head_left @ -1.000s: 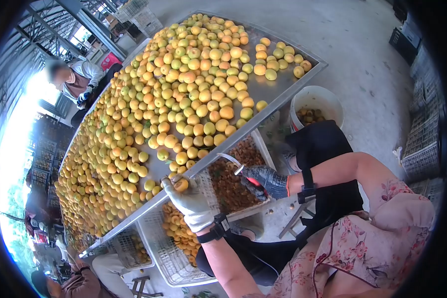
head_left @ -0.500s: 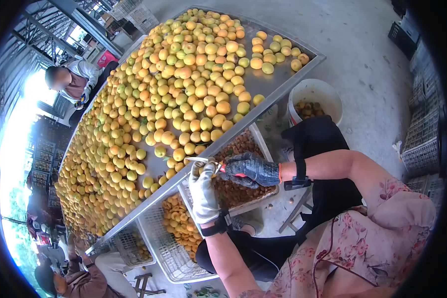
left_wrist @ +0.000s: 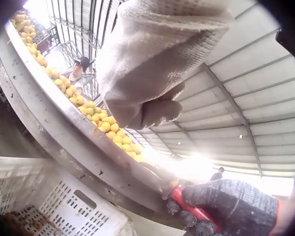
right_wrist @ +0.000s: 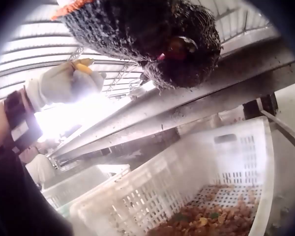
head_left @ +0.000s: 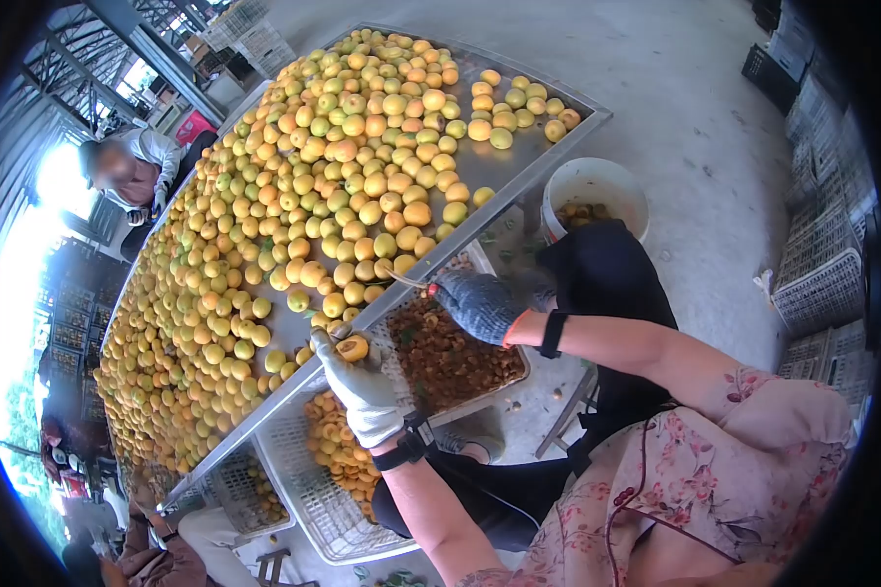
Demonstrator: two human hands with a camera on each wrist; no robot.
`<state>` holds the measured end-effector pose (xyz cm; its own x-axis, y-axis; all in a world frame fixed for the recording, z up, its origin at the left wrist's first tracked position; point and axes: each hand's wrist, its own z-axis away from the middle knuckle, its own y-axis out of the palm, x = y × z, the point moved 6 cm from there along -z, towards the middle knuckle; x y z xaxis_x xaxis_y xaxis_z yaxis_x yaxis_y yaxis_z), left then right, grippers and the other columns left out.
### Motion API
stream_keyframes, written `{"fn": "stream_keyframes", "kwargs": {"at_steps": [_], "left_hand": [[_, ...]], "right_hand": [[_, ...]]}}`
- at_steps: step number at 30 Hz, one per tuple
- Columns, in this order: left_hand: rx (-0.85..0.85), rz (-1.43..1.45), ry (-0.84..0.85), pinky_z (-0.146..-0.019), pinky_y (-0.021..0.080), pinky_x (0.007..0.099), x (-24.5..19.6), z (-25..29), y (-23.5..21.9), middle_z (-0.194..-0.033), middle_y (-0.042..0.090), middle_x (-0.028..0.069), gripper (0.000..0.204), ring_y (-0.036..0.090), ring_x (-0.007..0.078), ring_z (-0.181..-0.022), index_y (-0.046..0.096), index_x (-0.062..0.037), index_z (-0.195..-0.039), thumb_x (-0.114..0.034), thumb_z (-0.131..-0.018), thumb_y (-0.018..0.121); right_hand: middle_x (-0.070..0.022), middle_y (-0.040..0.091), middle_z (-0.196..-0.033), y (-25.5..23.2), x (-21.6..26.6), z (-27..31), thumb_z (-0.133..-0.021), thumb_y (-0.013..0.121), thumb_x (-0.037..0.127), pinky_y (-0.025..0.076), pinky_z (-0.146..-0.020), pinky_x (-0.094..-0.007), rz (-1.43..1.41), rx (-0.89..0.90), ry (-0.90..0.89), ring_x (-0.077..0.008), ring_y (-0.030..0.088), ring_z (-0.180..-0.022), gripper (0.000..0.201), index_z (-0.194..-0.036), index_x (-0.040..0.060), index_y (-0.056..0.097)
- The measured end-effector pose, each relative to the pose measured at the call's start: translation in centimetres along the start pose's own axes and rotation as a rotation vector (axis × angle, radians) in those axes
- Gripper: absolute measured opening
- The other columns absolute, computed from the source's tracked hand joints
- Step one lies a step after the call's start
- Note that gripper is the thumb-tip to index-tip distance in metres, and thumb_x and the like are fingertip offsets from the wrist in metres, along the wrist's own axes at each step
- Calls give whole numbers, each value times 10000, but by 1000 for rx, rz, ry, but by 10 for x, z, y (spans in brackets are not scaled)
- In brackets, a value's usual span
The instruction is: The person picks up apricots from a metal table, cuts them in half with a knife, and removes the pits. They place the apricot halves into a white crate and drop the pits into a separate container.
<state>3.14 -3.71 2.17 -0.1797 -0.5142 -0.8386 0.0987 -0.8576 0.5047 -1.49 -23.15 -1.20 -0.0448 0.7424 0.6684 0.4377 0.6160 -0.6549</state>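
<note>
In the head view my white-gloved left hand (head_left: 360, 389) pinches a yellow-orange fruit (head_left: 352, 347) at the table's front edge; its cut face and dark centre show. Fingers and thumb are round the same fruit (right_wrist: 83, 68) in the right wrist view. My grey-gloved right hand (head_left: 478, 305) stands apart from it, to the right, curled round a red handle (left_wrist: 199, 211) with a thin curved metal end. Loose yellow and green fruits cover much of the metal table (head_left: 519, 186). The left wrist view shows the back of my left glove (left_wrist: 152, 64), hiding the fruit.
Below the edge are a white crate of orange fruit pieces (head_left: 335, 514) and a crate of brown bits (head_left: 450, 362). A white bucket (head_left: 597, 176) stands by my knee. Another person (head_left: 132, 171) sits across the table; stacked crates (head_left: 822, 264) line the right.
My hands met at the fruit half a second ago; now the right hand with the tool has drawn away to the right. My left hand has moved left, and the fruit's cut face now shows.
</note>
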Motion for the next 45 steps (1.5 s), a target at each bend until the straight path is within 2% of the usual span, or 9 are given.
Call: {"fn": "stream_keyframes", "kwargs": {"at_steps": [4, 13, 17, 23, 26, 27, 29, 40, 45], "left_hand": [[26, -61, 19, -468, 299, 223, 6, 0, -8, -649, 462, 17, 497, 386, 108, -521, 524, -81, -866, -573, -914, 470], [83, -72, 42, -465, 286, 218, -15, 13, -6, -642, 422, -4, 581, 365, 99, -530, 509, -76, -852, -633, -920, 359], [88, -94, 6, -461, 285, 204, -12, 10, -10, -666, 447, -3, 576, 392, 92, -549, 515, -84, -882, -624, -935, 320], [68, -130, 76, -472, 314, 191, -12, 13, -9, -724, 469, -2, 548, 405, 85, -564, 499, -87, -968, -607, -943, 328], [-31, -399, 257, -479, 322, 179, -9, -1, -29, -744, 471, -4, 539, 411, 76, -576, 489, -91, -986, -604, -945, 328], [-27, -396, 260, -479, 322, 179, -15, 5, -21, -744, 471, -4, 539, 411, 76, -576, 489, -91, -986, -604, -945, 328], [-56, -138, 82, -477, 332, 183, -22, 17, -5, -743, 473, 0, 537, 425, 74, -591, 494, -86, -957, -597, -948, 330], [65, -177, 16, -436, 343, 230, -7, 15, 5, -618, 455, 26, 537, 381, 114, -470, 497, -83, -836, -599, -933, 383], [156, -210, 2, -422, 346, 238, 1, 8, 1, -633, 486, 43, 531, 393, 117, -470, 510, -76, -854, -592, -926, 411]], "right_hand": [[-187, 601, -714, 5, -1, 39, -982, 367, 365, 449, -598, -485, 67, 283, 67, -376, 600, -648, 390, -872, 64, 589], [-161, 608, -696, -10, 5, 20, -945, 451, 261, 467, -549, -446, 193, -8, -165, -324, 607, -612, 236, -892, 49, 540], [-145, 591, -666, -8, 18, 54, -915, 482, 198, 458, -562, -478, 197, 289, -104, -329, 598, -616, 163, -887, 48, 537], [-178, 629, -734, -15, 4, 27, -889, 503, 196, 472, -597, -465, 109, 0, -141, -350, 625, -679, 183, -830, 51, 599], [-199, 579, -624, 1, 20, 54, -899, 506, 241, 457, -553, -472, 132, 361, -153, -376, 581, -581, 223, -831, 50, 598], [-127, 573, -574, 12, 7, 66, -919, 540, 306, 438, -465, -398, -87, 267, -262, -282, 554, -473, 254, -834, 79, 616], [-27, 554, -601, 40, -24, 80, -918, 579, 382, 387, -412, -285, -989, 628, 623, -141, 511, -452, 287, -865, 105, 629], [21, 525, -595, 9, -13, 59, -925, 578, 369, 306, -337, -230, -1488, 548, 847, -87, 440, -395, 349, -1008, 34, 624], [33, 508, -579, 8, -60, 33, -881, 622, 338, 285, -341, -224, -1559, 348, 1030, -86, 434, -403, 206, -888, 134, 652]]}}
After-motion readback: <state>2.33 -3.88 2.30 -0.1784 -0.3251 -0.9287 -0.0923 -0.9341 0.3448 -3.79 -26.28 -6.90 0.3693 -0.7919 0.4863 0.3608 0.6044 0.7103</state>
